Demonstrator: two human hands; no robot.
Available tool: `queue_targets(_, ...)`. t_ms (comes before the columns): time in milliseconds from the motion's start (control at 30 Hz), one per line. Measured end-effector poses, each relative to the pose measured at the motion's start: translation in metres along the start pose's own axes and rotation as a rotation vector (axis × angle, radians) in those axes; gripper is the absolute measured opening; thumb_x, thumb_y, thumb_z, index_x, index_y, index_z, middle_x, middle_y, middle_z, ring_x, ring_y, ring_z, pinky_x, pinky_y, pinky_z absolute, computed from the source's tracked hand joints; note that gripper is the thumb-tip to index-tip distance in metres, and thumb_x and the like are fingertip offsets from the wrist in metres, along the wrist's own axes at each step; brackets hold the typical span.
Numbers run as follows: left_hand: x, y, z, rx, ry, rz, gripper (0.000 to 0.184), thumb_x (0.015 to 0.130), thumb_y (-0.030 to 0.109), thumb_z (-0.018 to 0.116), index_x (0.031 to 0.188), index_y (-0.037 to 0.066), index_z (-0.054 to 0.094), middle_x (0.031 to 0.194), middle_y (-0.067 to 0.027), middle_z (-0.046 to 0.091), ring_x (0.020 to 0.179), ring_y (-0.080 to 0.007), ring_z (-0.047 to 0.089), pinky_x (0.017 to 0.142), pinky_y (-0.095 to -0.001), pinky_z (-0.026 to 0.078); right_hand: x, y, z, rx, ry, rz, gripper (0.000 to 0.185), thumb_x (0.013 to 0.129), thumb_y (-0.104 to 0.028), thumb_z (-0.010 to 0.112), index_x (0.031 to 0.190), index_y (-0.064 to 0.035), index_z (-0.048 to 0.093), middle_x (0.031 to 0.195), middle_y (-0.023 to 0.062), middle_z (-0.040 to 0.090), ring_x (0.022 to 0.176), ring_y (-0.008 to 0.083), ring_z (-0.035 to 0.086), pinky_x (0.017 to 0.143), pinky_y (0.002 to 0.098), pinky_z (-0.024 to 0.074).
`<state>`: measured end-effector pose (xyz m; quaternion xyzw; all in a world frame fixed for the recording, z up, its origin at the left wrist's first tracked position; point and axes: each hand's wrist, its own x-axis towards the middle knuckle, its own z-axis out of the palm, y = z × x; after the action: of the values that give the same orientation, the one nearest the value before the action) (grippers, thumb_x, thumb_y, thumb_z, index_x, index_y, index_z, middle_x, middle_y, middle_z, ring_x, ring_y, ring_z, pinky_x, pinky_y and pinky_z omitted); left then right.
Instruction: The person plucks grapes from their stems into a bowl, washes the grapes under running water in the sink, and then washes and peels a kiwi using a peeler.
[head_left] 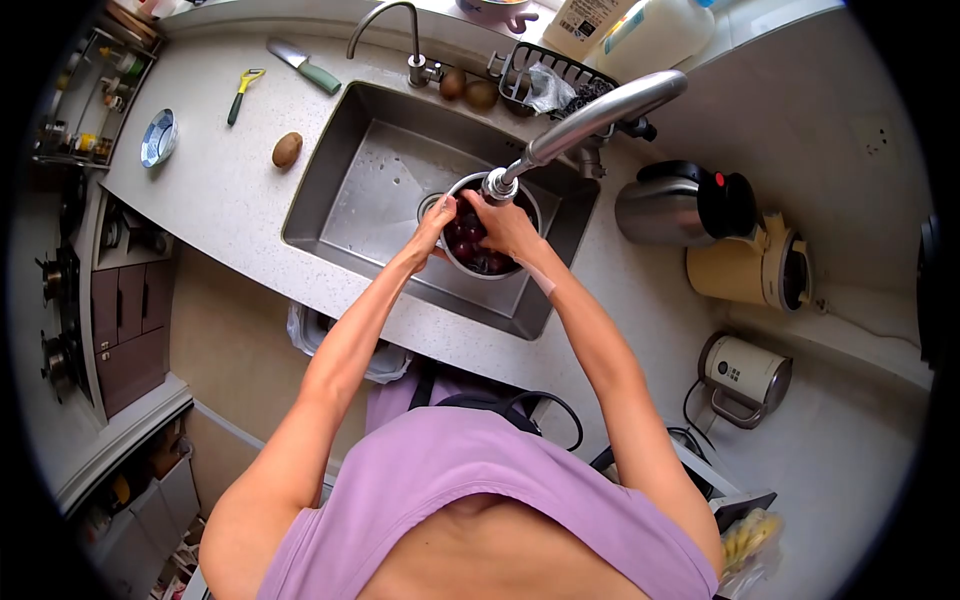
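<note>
Apparently midway through handling, dark round fruit (463, 232) lies gathered beneath the right hand (506, 229), its fingers' grip unclear, inside a pot (490, 277) the left hand (438, 218) clasps; none visibly rests beyond them in the sink (375, 165).

Pale speckled counter (225, 190), brown cabinets (133, 375)

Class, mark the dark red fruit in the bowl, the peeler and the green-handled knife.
Dark red fruit (464, 249), head view: skin of one.
Peeler (238, 102), head view: green handle.
Green-handled knife (292, 55), head view: blade, near handle.
</note>
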<state>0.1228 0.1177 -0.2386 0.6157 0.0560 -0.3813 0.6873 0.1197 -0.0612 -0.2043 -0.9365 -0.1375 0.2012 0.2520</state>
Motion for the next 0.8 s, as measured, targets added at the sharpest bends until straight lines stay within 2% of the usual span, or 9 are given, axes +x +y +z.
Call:
queue_targets(67, 0.000, -0.007, -0.007, -0.011, 0.014, -0.005, 0.078, 0.084, 0.076, 0.040, 0.137, 0.019, 0.039, 0.134, -0.0116, 0.044, 0.122, -0.0312, 0.047, 0.068, -0.0512, 0.058, -0.002, 0.011, 0.007, 0.065, 0.019, -0.044, 0.082, 0.059, -0.018, 0.075, 0.134, -0.0176, 0.042, 0.115, 0.0214, 0.058, 0.109, 0.0400, 0.054, 0.089, 0.0486, 0.0488)
queue_targets(133, -0.002, -0.011, -0.010, -0.029, 0.033, -0.016, 0.077, 0.083, 0.076, 0.040, 0.135, 0.019, 0.040, 0.133, -0.0115, 0.045, 0.121, -0.0313, 0.048, 0.068, -0.0514, 0.058, -0.015, 0.003, -0.004, -0.136, 0.132, -0.290, 0.075, 0.061, -0.020, 0.072, 0.131, -0.0194, 0.046, 0.121, 0.0199, 0.055, 0.116, 0.0423, 0.049, 0.091, 0.0503, 0.0465)
queue_targets(200, -0.005, -0.009, -0.010, -0.089, 0.017, -0.006, 0.077, 0.083, 0.076, 0.040, 0.134, 0.018, 0.041, 0.131, -0.0119, 0.046, 0.121, -0.0320, 0.048, 0.068, -0.0518, 0.058, -0.021, -0.003, -0.008, -0.204, 0.164, -0.264, 0.074, 0.061, -0.025, 0.072, 0.130, -0.0148, 0.048, 0.127, 0.0217, 0.051, 0.122, 0.0450, 0.042, 0.096, 0.0501, 0.0434)
queue_targets(300, -0.003, -0.003, -0.002, -0.068, -0.008, -0.017, 0.079, 0.083, 0.077, 0.039, 0.135, 0.018, 0.040, 0.132, -0.0128, 0.045, 0.121, -0.0327, 0.048, 0.068, -0.0523, 0.058, -0.003, -0.003, 0.003, 0.002, -0.052, 0.036, 0.092, 0.061, -0.035, 0.076, 0.137, -0.0051, 0.036, 0.134, 0.0256, 0.043, 0.127, 0.0425, 0.039, 0.107, 0.0430, 0.0346)
queue_targets(333, -0.001, -0.007, -0.002, -0.067, -0.008, -0.017, 0.079, 0.083, 0.077, 0.039, 0.135, 0.018, 0.040, 0.132, -0.0128, 0.045, 0.121, -0.0327, 0.048, 0.068, -0.0523, 0.058, 0.003, 0.002, 0.002, 0.002, -0.052, 0.036, 0.092, 0.061, -0.035, 0.076, 0.137, -0.0051, 0.036, 0.134, 0.0256, 0.043, 0.127, 0.0425, 0.039, 0.107, 0.0430, 0.0346)
queue_targets(400, 0.001, -0.012, -0.005, -0.131, 0.033, -0.012, 0.078, 0.083, 0.076, 0.040, 0.135, 0.017, 0.040, 0.130, -0.0129, 0.046, 0.119, -0.0322, 0.049, 0.067, -0.0516, 0.058, 0.015, 0.011, 0.001, 0.360, -0.175, -0.157, 0.095, 0.062, -0.037, 0.078, 0.139, -0.0065, 0.032, 0.135, 0.0235, 0.043, 0.128, 0.0389, 0.040, 0.108, 0.0413, 0.0319)
queue_targets(533, 0.000, -0.016, -0.008, -0.103, 0.005, -0.008, 0.077, 0.084, 0.075, 0.039, 0.136, 0.019, 0.040, 0.134, -0.0133, 0.044, 0.120, -0.0327, 0.048, 0.067, -0.0506, 0.057, 0.012, 0.011, 0.004, 0.350, -0.170, -0.260, 0.097, 0.060, -0.039, 0.081, 0.138, -0.0080, 0.033, 0.133, 0.0212, 0.045, 0.127, 0.0372, 0.042, 0.107, 0.0425, 0.0320)
queue_targets(567, -0.001, -0.016, -0.007, -0.106, 0.003, -0.011, 0.077, 0.084, 0.075, 0.039, 0.136, 0.019, 0.040, 0.134, -0.0133, 0.044, 0.120, -0.0327, 0.048, 0.067, -0.0506, 0.057, 0.010, 0.011, 0.014, 0.212, -0.062, -0.277, 0.097, 0.059, -0.040, 0.082, 0.138, -0.0100, 0.034, 0.130, 0.0221, 0.048, 0.125, 0.0392, 0.043, 0.106, 0.0440, 0.0322)
queue_targets(800, -0.007, -0.017, -0.007, -0.053, 0.055, 0.003, 0.078, 0.084, 0.076, 0.039, 0.137, 0.018, 0.039, 0.132, -0.0133, 0.046, 0.119, -0.0315, 0.050, 0.068, -0.0508, 0.057, -0.005, 0.014, 0.009, -0.042, -0.048, -0.285, 0.082, 0.058, -0.027, 0.080, 0.131, -0.0155, 0.045, 0.118, 0.0211, 0.054, 0.112, 0.0433, 0.050, 0.095, 0.0467, 0.0431)
